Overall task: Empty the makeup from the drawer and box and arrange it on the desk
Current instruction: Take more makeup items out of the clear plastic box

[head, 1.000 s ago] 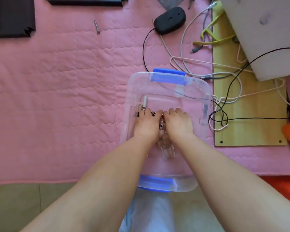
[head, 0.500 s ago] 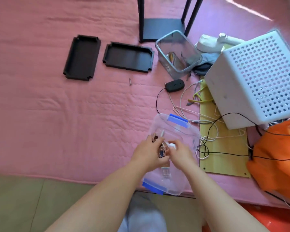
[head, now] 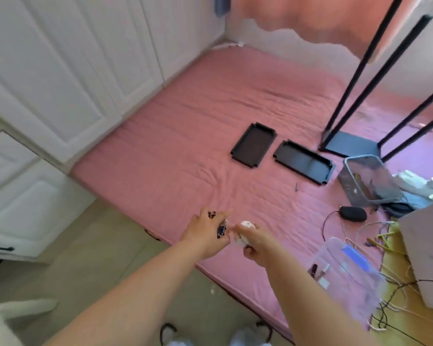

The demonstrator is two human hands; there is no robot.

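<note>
My left hand [head: 206, 232] is raised over the edge of the pink mat [head: 210, 136] and grips dark patterned makeup pieces [head: 221, 228] between its fingers. Right beside it, my right hand [head: 256, 243] holds a small white round makeup item [head: 246, 224] and something pale below it. The clear plastic box [head: 348, 268] with blue clips stands on the mat to the right of both hands, and a few small items still lie inside it.
Two black trays [head: 254, 144] [head: 304, 162] lie on the mat ahead. A grey bin [head: 368, 182], a black mouse [head: 353, 213], loose cables [head: 375, 245] and a white perforated crate [head: 425, 253] crowd the right. Black stand legs [head: 348, 143] rise behind. White cabinets [head: 60, 71] line the left.
Both hands have come up out of the clear box with makeup and moved left, away from it. The view has swung up and left across the room.
</note>
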